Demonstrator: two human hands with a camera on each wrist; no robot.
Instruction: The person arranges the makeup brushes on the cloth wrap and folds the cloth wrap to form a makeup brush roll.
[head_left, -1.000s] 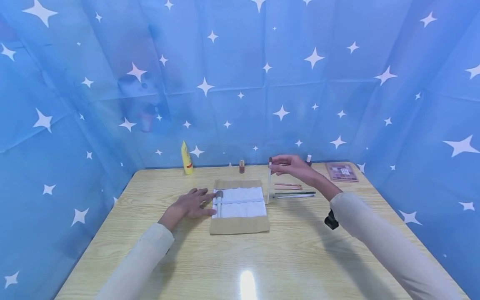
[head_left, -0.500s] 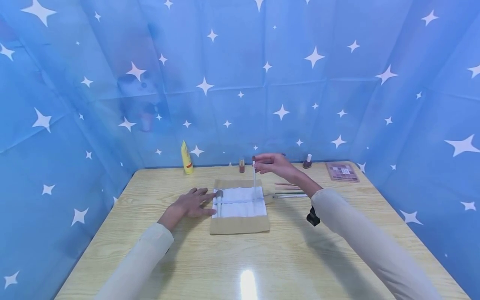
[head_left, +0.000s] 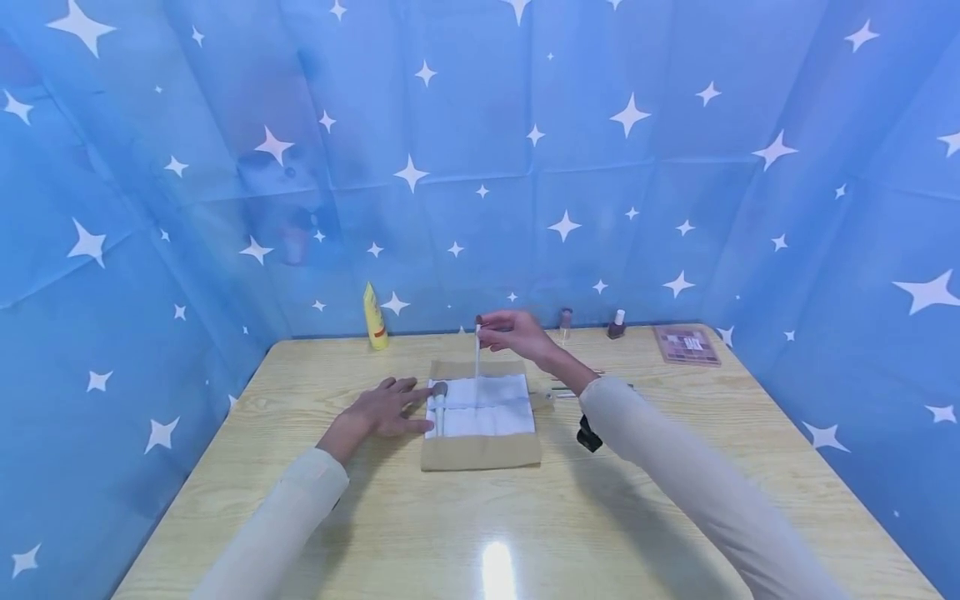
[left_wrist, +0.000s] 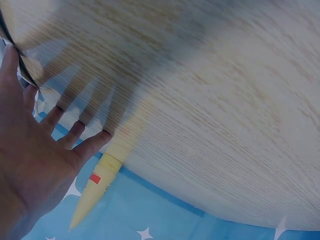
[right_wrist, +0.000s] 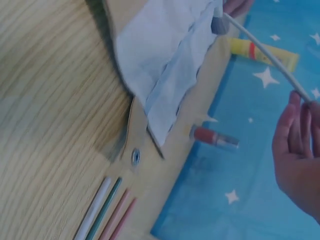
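Observation:
A tan brush roll with a white lining lies spread on the table. In its left part sits a makeup brush with a full grey head. My left hand rests at the roll's left edge, fingers spread and palm down. My right hand pinches a slim white-handled makeup brush near its brown top end. That brush hangs nearly upright over the middle of the roll; whether its lower end touches the lining I cannot tell. In the right wrist view, its pale handle slants down to the fingertips.
Several slim brushes or pencils lie right of the roll, partly behind my right forearm in the head view. Along the back stand a yellow tube, a pinkish bottle and a dark nail polish bottle. A palette lies back right.
My right hand has carried the slim brush leftward, from beside the roll's right edge to over its middle. The left hand has stayed in place.

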